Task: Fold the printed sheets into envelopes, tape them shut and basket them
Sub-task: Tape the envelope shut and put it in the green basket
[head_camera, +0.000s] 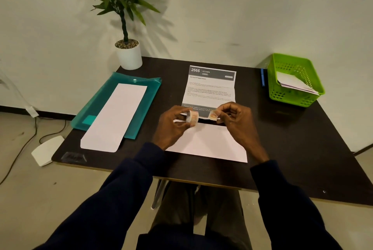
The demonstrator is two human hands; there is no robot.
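My left hand (173,123) grips a small patterned roll of tape (192,117) above the table. My right hand (236,120) pinches the free end of the tape (213,116), pulled a short way off the roll. Under both hands lies a white envelope (207,142) near the front edge. Just behind it a printed sheet (211,88) headed "2666 Kitchen" lies creased and face up. A green basket (294,82) at the far right holds folded white paper.
A stack of long white envelopes (117,116) lies on a teal plastic folder (96,108) at the left. A potted plant (128,52) stands at the back left corner. A blue pen (262,77) lies beside the basket. The dark table (302,148) ends close to my body.
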